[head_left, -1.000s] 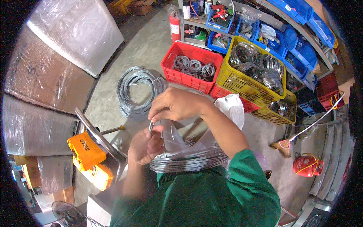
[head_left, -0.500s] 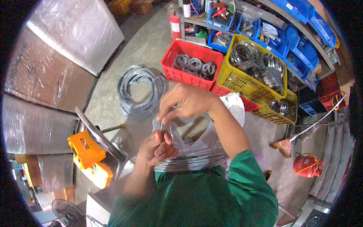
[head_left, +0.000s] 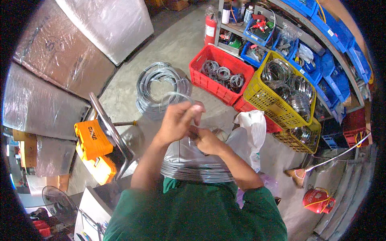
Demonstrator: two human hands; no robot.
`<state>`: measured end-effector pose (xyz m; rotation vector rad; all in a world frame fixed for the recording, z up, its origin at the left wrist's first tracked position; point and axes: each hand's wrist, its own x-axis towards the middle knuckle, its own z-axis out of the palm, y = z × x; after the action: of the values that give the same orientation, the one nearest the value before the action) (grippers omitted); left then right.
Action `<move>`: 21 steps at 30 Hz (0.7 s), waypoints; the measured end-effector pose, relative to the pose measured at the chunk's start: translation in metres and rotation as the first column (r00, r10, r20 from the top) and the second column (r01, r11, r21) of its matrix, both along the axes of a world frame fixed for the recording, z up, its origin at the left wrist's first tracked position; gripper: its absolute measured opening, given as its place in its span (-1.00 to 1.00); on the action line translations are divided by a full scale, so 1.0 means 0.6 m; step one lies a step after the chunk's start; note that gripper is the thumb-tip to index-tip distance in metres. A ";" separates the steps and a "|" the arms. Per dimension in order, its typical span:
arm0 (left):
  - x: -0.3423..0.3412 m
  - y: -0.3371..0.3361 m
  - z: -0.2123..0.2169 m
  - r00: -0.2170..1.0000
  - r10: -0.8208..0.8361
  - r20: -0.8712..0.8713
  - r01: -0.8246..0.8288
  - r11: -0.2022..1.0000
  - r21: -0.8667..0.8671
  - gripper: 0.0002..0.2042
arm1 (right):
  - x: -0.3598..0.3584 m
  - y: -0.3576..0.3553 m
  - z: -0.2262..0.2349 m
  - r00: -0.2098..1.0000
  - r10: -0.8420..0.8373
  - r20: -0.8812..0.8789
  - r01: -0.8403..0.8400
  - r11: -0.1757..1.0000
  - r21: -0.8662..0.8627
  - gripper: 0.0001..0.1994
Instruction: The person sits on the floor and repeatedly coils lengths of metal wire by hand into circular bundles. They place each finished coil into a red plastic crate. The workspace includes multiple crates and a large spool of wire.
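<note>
My left hand [head_left: 177, 122] is closed, pinching a short curved piece of grey metal wire [head_left: 179, 94] whose bend shows above the fingers. Just below and to its right is my right hand [head_left: 210, 142], also closed, its fingertips meeting the left hand's. What the right fingers hold is hidden between the hands. Against my green shirt, below both hands, rests a wide coil of grey wire [head_left: 197, 172]. Whitish plastic sheeting [head_left: 173, 154] lies behind the hands, beside a white bag [head_left: 251, 134] on the right.
A large wire coil [head_left: 144, 90] lies on the floor ahead. Red [head_left: 219, 90] and yellow crates [head_left: 277, 102] hold smaller coils. Blue bins [head_left: 307, 66] fill the shelf. Orange tool cases [head_left: 94, 138] and a metal rail [head_left: 108, 124] stand left, a broom [head_left: 297, 174] and red gas cylinder [head_left: 317, 200] right.
My left hand has risen and now shows the curved wire above it. My right hand has come down from above to the left hand's lower right. The whole view has shifted slightly.
</note>
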<state>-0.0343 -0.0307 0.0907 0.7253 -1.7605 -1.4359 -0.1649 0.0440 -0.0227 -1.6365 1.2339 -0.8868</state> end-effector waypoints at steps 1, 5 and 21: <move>-0.007 -0.003 -0.008 0.985 0.038 0.168 -0.010 0.987 -0.163 -0.68 | 0.000 0.005 0.007 0.998 0.008 -0.056 -0.010 0.999 -0.038 -0.75; -0.001 -0.022 -0.035 0.920 0.026 0.392 0.082 0.963 -0.256 -0.78 | -0.021 0.020 0.043 0.981 -0.124 -0.152 0.113 0.990 -0.082 -0.79; 0.035 -0.057 -0.100 0.769 0.168 0.617 0.300 0.758 -0.580 -0.78 | -0.041 0.004 -0.015 0.988 -0.123 -0.097 0.112 0.988 -0.105 -0.76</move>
<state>-0.0135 -0.0649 0.0307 0.8032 -2.6422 -0.4846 -0.1895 0.0464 -0.0319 -1.7201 1.3889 -0.9599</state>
